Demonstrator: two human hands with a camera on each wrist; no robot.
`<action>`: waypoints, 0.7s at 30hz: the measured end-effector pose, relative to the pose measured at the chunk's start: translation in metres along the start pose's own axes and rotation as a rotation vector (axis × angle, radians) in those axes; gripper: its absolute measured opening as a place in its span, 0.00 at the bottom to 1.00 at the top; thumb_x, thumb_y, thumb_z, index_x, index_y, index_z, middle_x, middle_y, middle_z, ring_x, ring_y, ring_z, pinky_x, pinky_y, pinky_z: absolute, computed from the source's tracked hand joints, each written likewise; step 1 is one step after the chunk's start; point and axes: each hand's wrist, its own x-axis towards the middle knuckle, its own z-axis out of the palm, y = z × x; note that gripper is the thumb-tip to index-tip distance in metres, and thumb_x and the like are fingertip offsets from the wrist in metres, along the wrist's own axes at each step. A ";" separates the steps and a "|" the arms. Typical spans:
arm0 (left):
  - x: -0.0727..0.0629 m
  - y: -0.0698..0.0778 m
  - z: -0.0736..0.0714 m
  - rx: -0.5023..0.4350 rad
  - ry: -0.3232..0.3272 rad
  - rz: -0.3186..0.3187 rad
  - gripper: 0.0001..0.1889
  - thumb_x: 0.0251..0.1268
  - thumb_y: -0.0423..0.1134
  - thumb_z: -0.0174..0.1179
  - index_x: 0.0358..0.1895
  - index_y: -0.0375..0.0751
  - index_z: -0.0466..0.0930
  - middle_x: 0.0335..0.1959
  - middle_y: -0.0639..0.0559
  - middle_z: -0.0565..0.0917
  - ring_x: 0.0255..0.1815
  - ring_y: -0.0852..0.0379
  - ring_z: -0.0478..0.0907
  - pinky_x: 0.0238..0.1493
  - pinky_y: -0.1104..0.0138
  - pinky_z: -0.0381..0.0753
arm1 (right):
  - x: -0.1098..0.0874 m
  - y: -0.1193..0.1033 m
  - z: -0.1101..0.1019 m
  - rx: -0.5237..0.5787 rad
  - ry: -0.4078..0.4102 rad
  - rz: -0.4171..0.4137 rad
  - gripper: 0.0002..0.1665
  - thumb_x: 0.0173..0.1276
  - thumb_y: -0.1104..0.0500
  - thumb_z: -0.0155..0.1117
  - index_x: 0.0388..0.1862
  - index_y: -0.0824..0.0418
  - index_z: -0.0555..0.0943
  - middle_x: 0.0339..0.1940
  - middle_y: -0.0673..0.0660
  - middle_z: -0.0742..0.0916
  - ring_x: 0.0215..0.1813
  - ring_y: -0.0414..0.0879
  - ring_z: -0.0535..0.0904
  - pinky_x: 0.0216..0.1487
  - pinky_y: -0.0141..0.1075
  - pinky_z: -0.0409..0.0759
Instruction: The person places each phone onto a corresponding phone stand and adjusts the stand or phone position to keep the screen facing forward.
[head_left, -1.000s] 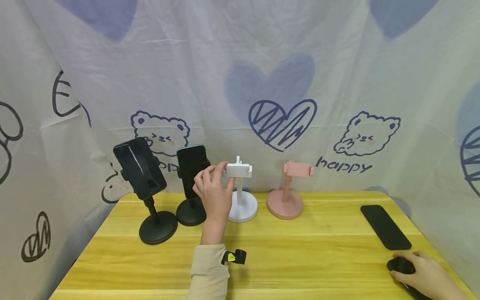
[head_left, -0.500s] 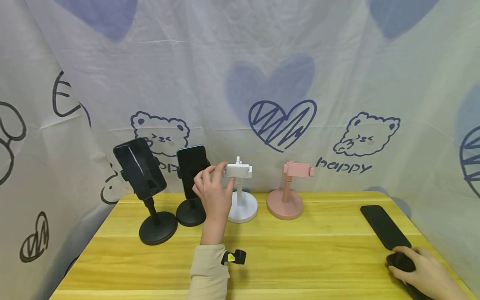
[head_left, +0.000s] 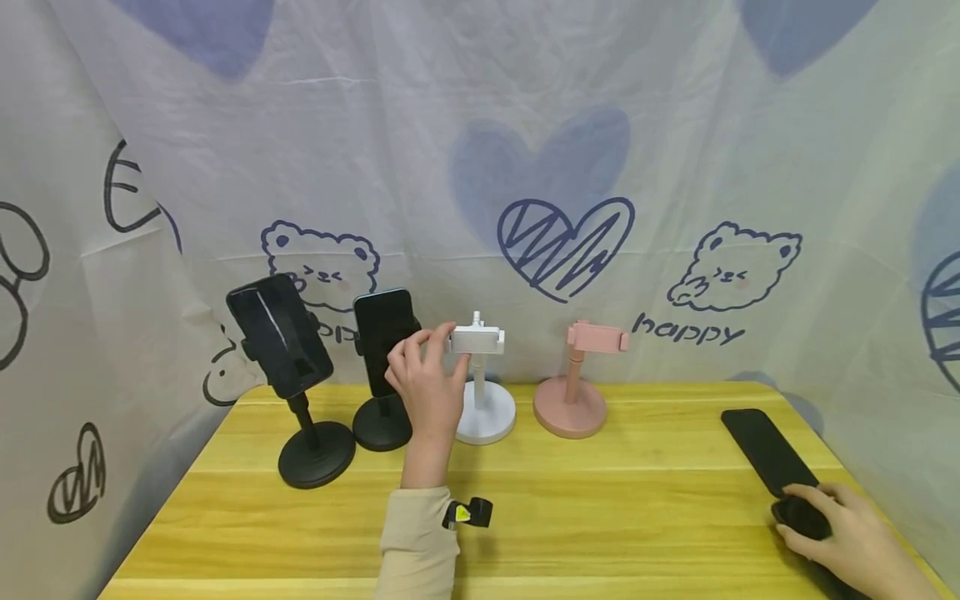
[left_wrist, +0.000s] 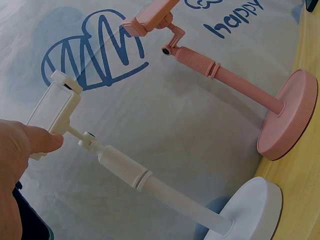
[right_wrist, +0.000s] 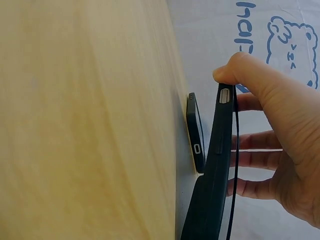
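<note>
My left hand point(head_left: 427, 387) pinches the left end of the clamp of a white phone stand point(head_left: 486, 417). In the left wrist view, the thumb lies against the white clamp point(left_wrist: 56, 107), and the clamp holds no phone. My right hand point(head_left: 862, 533) grips a phone in a black case point(right_wrist: 215, 145) near the table's right edge. The right wrist view has the thumb at the phone's upper end and the other fingers behind it, with the phone tilted up. Another black phone point(head_left: 771, 452) lies flat just beyond that hand.
Left of my left hand stand two black stands bearing phones, a larger phone point(head_left: 280, 335) and a smaller phone point(head_left: 384, 337). A pink phone stand point(head_left: 570, 408) is right of the white one. A printed curtain point(head_left: 420, 167) hangs behind the wooden table point(head_left: 600, 517).
My right hand has shifted slightly forward with the phone, nearer to the one lying flat. My left hand has stayed at the white clamp.
</note>
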 end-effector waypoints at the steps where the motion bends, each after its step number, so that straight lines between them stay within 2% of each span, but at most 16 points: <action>1: 0.000 0.000 0.000 -0.002 -0.003 -0.001 0.21 0.53 0.41 0.73 0.52 0.50 0.81 0.50 0.44 0.77 0.55 0.43 0.64 0.54 0.45 0.61 | -0.001 0.000 0.000 0.000 0.011 -0.007 0.34 0.47 0.45 0.79 0.49 0.63 0.81 0.41 0.76 0.80 0.37 0.67 0.78 0.33 0.59 0.76; 7: 0.000 0.001 -0.001 -0.002 -0.016 -0.006 0.20 0.54 0.42 0.72 0.52 0.50 0.81 0.50 0.44 0.77 0.56 0.43 0.64 0.54 0.46 0.61 | -0.003 -0.003 -0.002 -0.007 0.074 -0.034 0.34 0.44 0.47 0.80 0.48 0.62 0.82 0.40 0.75 0.81 0.37 0.67 0.78 0.33 0.58 0.75; 14: 0.002 0.002 -0.001 -0.007 -0.026 -0.010 0.20 0.55 0.42 0.71 0.53 0.50 0.81 0.51 0.44 0.77 0.56 0.42 0.64 0.53 0.46 0.60 | -0.001 -0.007 -0.003 0.021 0.188 -0.097 0.33 0.39 0.51 0.82 0.46 0.60 0.82 0.38 0.70 0.82 0.33 0.62 0.77 0.30 0.56 0.75; 21: 0.000 0.001 0.000 0.000 -0.006 -0.003 0.21 0.54 0.41 0.72 0.52 0.49 0.81 0.50 0.44 0.77 0.55 0.42 0.65 0.52 0.46 0.61 | 0.001 -0.013 -0.004 0.028 0.220 -0.132 0.33 0.38 0.52 0.82 0.47 0.59 0.82 0.40 0.72 0.81 0.36 0.65 0.77 0.32 0.59 0.74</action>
